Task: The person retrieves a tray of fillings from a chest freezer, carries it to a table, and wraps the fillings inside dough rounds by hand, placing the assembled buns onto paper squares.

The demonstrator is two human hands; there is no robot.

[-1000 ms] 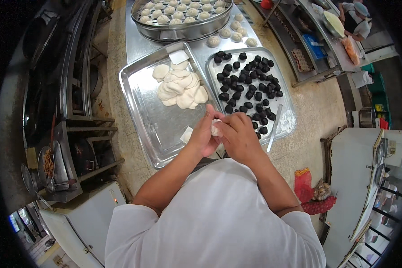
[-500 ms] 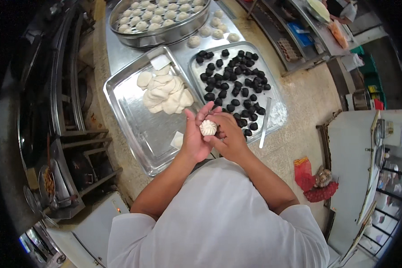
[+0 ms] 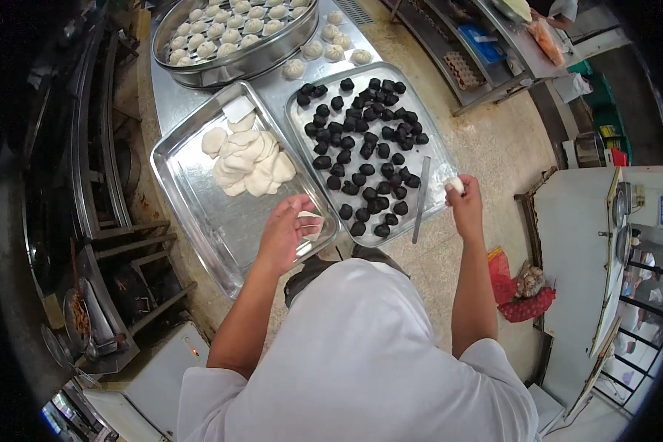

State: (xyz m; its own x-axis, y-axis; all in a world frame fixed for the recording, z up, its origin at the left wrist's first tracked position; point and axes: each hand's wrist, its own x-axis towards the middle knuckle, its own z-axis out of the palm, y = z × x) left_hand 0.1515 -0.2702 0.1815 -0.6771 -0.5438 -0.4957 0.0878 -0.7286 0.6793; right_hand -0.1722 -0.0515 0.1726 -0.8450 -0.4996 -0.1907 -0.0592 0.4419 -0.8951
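My right hand [image 3: 465,210] is closed on a small white pleated bun [image 3: 456,184], pinched at the fingertips by the right edge of the filling tray [image 3: 438,199]. Black balls of filling [image 3: 366,169] cover much of that tray, and a flat metal spatula [image 3: 421,199] lies across its right side. My left hand [image 3: 286,228] is open, fingers apart, over the near right corner of the other metal tray [image 3: 199,243]. A white paper square [image 3: 311,225] shows between its fingers; whether they touch it I cannot tell. Round dough wrappers [image 3: 250,163] lie piled in this tray.
A large round steamer [image 3: 232,60] full of white buns stands at the far left of the metal table [image 3: 171,110]. Several more buns [image 3: 312,50] sit beside it. Shelves [image 3: 457,55] and a person's arm [image 3: 560,20] are far right. A red net bag [image 3: 529,303] lies on the floor.
My hands have parted from around the bun. The right has carried it to the right, past the spatula. My left has moved left over the paper square. The whole view has shifted slightly.
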